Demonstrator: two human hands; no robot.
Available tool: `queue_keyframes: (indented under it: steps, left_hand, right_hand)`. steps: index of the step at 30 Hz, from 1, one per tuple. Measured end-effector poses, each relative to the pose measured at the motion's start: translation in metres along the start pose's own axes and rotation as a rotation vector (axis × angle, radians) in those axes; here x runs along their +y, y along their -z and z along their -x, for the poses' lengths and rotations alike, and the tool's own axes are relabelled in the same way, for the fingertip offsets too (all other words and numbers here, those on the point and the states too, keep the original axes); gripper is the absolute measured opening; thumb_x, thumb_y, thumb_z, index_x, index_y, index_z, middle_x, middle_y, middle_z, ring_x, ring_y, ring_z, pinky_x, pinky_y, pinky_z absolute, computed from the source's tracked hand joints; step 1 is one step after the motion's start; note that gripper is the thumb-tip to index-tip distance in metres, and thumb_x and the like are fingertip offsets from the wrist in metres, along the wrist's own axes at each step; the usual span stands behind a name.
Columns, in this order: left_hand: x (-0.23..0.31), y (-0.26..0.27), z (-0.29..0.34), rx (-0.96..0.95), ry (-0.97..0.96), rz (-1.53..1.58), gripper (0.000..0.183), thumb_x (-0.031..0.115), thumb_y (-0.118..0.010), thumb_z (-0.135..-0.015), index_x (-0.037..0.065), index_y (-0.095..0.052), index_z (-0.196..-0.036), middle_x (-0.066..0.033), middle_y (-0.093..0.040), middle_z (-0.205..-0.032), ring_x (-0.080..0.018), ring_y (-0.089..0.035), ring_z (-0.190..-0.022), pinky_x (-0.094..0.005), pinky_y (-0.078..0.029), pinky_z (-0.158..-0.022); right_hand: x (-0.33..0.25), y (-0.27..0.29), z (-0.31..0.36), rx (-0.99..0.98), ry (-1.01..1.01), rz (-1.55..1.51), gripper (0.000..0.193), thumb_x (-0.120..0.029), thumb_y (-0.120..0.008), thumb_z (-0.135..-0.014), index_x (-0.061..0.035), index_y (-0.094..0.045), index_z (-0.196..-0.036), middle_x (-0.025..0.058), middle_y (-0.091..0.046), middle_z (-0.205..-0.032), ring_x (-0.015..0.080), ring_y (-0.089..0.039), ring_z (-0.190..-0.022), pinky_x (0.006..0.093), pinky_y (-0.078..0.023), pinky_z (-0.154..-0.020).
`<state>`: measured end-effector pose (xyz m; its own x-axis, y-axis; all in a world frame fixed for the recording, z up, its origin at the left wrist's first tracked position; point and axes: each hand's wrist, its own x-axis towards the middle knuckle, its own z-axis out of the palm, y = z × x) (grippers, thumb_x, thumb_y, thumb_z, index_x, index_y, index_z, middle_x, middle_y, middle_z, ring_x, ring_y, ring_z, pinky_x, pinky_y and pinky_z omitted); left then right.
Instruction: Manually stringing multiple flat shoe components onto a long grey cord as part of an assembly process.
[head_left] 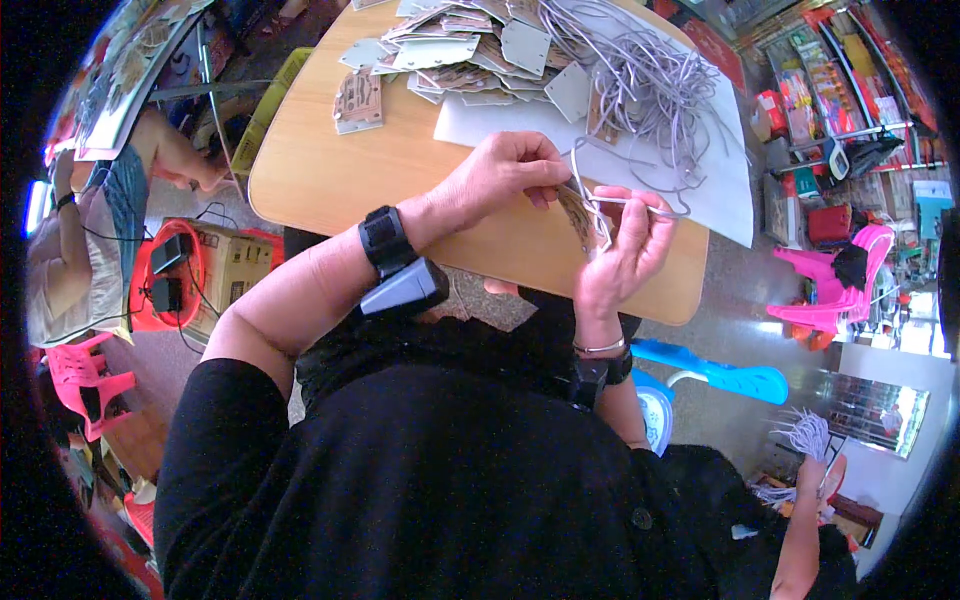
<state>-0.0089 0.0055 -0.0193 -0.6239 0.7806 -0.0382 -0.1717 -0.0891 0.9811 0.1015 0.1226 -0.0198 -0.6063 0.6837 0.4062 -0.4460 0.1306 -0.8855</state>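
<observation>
Above the near edge of the wooden table, my left hand [515,180] pinches a small brown board [577,215], seen nearly edge-on. Thumb and fingers of my right hand [632,245] are closed on a thin grey-white cord [655,210], whose strands cross over the board between both hands. Exactly where the cord meets the board is hidden by the fingers. Beyond my hands lies a heap of flat boards [470,50], pale on one face and brown on the other. A tangle of grey cords [660,95] sits to its right on a white sheet [725,190].
A single brown board [358,102] lies left of the heap on the table [300,150]. A co-worker's hand [812,475] grips a bundle of cords at lower right; another person sits at left. Pink chairs [840,275] and a blue stool [710,372] stand around.
</observation>
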Motion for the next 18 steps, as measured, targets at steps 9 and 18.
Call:
queue_keyframes:
  steps: [9,18]
  left_hand:
    - [0.009,0.01,-0.005,-0.227,0.116,0.086,0.016,0.009,-0.062,-0.08,0.001,-0.061,-0.093,-0.0025,-0.061,-0.081,-0.0094,-0.057,-0.068,-0.0212,-0.045,-0.068]
    - [0.012,0.004,0.006,-0.294,0.171,0.081,0.019,0.011,-0.061,-0.077,0.0,-0.061,-0.092,-0.0028,-0.062,-0.079,-0.0091,-0.059,-0.074,-0.0255,-0.049,-0.069]
  right_hand:
    - [-0.006,0.002,0.003,-0.21,0.112,0.063,0.011,-0.012,-0.044,-0.096,-0.0016,-0.046,-0.099,0.0154,-0.062,-0.085,0.0181,-0.061,-0.076,0.0294,-0.05,-0.069]
    - [-0.03,0.021,-0.023,-0.416,-0.244,0.189,0.009,-0.01,-0.062,-0.087,-0.0006,-0.062,-0.09,0.0023,-0.063,-0.086,0.0066,-0.055,-0.075,0.0212,-0.045,-0.069]
